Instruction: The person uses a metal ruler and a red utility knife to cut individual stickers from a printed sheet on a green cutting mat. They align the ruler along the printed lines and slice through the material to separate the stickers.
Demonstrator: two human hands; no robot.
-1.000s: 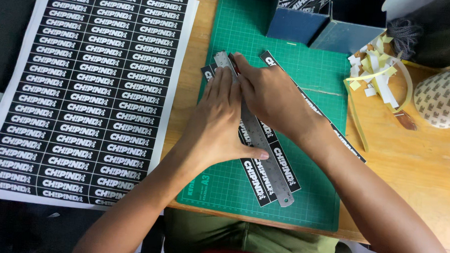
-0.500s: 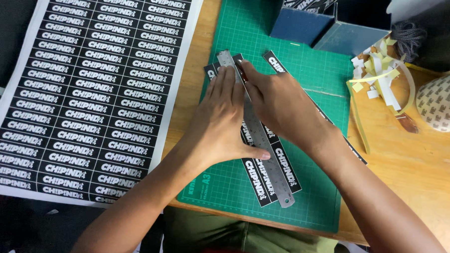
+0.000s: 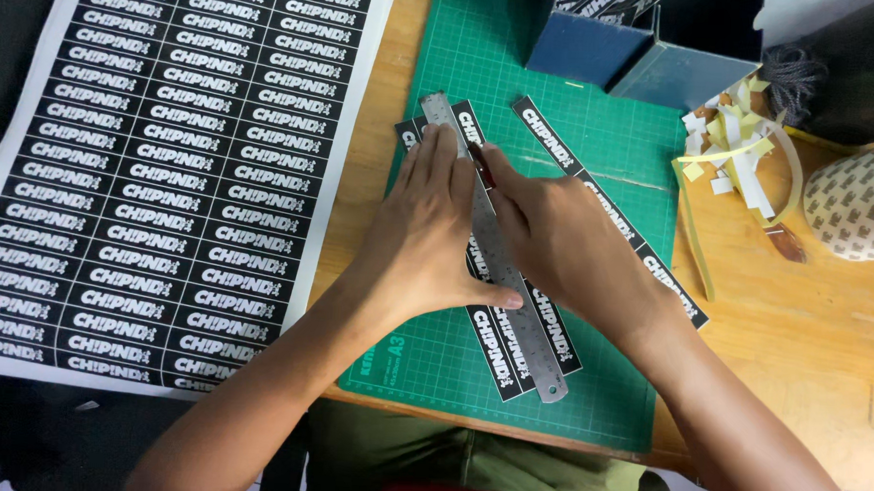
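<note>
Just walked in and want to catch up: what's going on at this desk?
A person is trimming printed label strips on a green cutting mat. The left hand presses flat on a metal ruler laid along a black label strip. The right hand rests against the ruler's edge, gripping something mostly hidden. Another cut strip lies to the right, an uncut label sheet to the left, and paper offcuts at the mat's corner.

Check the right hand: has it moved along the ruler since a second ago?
Yes. The right hand has slid toward the near end of the metal ruler, away from the blue box; the separate label strip beside it is now more exposed.
</note>
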